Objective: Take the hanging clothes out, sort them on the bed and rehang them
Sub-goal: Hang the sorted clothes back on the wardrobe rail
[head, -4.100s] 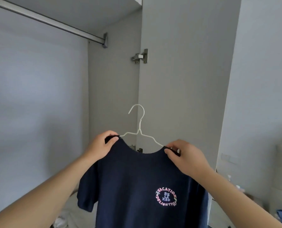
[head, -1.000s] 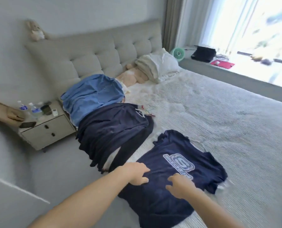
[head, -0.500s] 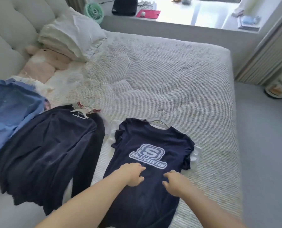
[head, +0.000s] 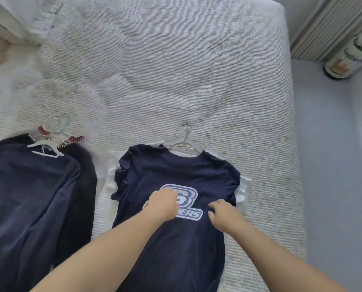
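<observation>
A navy T-shirt with a pale blue logo lies flat on the bed, still on its white hanger. A white garment peeks out beneath it on both sides. My left hand rests on the logo with bent fingers. My right hand touches the fabric just right of the logo with its fingertips. To the left lies a pile of dark long-sleeved tops on white and red-trimmed hangers.
A pillow sits at the bed's far left corner. On the grey floor right of the bed stands a cylindrical container in front of a pleated curtain.
The view has swung from the wardrobe to the bed and tilted further down. Both hands have slid up the navy T-shirt towards its logo.
</observation>
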